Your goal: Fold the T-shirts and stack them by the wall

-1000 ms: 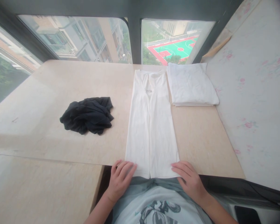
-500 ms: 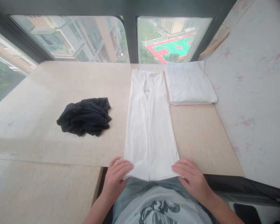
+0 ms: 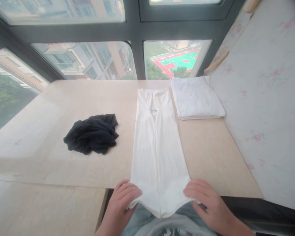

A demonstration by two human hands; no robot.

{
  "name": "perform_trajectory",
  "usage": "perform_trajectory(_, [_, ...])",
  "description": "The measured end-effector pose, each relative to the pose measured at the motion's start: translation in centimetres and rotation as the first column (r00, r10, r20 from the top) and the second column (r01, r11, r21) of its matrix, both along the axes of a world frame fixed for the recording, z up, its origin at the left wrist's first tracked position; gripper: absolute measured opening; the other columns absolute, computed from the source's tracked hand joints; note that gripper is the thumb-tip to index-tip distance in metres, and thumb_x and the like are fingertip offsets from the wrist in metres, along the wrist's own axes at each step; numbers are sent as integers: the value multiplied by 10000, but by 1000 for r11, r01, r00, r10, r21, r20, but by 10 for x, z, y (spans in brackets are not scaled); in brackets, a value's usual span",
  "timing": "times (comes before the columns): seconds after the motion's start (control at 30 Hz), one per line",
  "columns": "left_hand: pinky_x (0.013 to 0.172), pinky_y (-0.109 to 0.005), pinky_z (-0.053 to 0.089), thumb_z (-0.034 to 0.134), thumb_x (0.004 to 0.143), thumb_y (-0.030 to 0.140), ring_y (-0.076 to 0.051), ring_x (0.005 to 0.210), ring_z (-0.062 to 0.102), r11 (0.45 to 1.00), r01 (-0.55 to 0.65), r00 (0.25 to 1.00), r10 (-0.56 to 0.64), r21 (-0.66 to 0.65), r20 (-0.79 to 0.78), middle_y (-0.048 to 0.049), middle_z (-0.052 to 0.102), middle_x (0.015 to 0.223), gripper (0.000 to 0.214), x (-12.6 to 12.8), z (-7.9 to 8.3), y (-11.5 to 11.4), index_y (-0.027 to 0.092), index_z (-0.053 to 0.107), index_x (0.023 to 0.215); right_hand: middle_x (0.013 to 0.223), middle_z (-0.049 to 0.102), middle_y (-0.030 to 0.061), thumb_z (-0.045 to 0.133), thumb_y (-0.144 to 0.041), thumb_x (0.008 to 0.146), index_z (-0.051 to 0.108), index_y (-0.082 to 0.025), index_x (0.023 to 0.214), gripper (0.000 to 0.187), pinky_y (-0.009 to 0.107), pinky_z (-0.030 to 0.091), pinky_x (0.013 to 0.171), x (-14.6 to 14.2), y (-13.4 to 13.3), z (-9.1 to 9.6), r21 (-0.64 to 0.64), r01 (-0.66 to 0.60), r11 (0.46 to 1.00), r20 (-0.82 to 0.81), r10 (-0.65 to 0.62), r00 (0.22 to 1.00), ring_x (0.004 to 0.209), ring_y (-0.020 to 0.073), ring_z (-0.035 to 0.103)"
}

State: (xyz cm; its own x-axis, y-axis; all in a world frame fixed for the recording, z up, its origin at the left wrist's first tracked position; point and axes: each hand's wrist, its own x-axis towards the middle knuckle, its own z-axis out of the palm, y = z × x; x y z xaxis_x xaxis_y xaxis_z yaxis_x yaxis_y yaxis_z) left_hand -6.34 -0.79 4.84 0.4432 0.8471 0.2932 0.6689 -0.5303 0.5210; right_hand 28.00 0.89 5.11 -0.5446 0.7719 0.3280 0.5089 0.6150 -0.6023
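A white shirt (image 3: pixel 147 147) lies lengthwise on the table, its two sides folded in so that their edges meet along the middle. Small dark print shows near its far end. My left hand (image 3: pixel 124 203) is closed on the near left corner of the hem, fingers on top and thumb beneath. On the near right corner, my right hand (image 3: pixel 206 201) pinches the hem the same way. Between the hands the hem hangs past the table's front edge and sags in the middle.
A crumpled black cloth (image 3: pixel 92 134) lies left of the shirt. Folded white fabric (image 3: pixel 198 98) sits at the back right, close to the flowered wall (image 3: pixel 260 114). Windows rise behind the pale table (image 3: pixel 211 157). A second tabletop section (image 3: pixel 46 209) extends at the near left.
The view has tilted up, so everything sits lower in the picture. Both hands keep their hold, and the hem between them now sags and gapes more.
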Motion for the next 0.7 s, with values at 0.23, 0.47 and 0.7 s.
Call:
perform_trajectory(0.23, [1000, -309, 488, 594, 895, 124, -125, 800, 680, 997, 51, 997, -47, -56, 59, 7, 726, 869, 203, 1, 8, 7, 248, 662, 1040, 858, 699, 43, 487, -26, 813, 656, -188, 982, 288, 264, 551, 776, -11, 17, 20, 54, -29, 998, -58, 32, 998, 805, 145, 657])
perform_trajectory(0.47, [925, -319, 535, 587, 926, 215, -164, 831, 685, 975, 39, 944, 36, -220, 328, -25, 736, 885, 147, -4, 46, 71, 245, 721, 978, 911, 701, 54, 545, -85, 856, 669, -198, 982, 210, 235, 550, 774, -11, 75, 49, -62, -11, 998, -238, -4, 971, 862, 142, 659])
perform_trajectory(0.7, [752, -305, 533, 716, 819, 454, -209, 832, 668, 876, -46, 701, 371, -480, 609, -79, 739, 925, 318, 4, 75, 297, 160, 741, 938, 813, 691, 28, 668, -368, 829, 715, -170, 964, 244, 261, 515, 723, -34, 274, 77, -386, 261, 885, -368, -407, 836, 772, 155, 640])
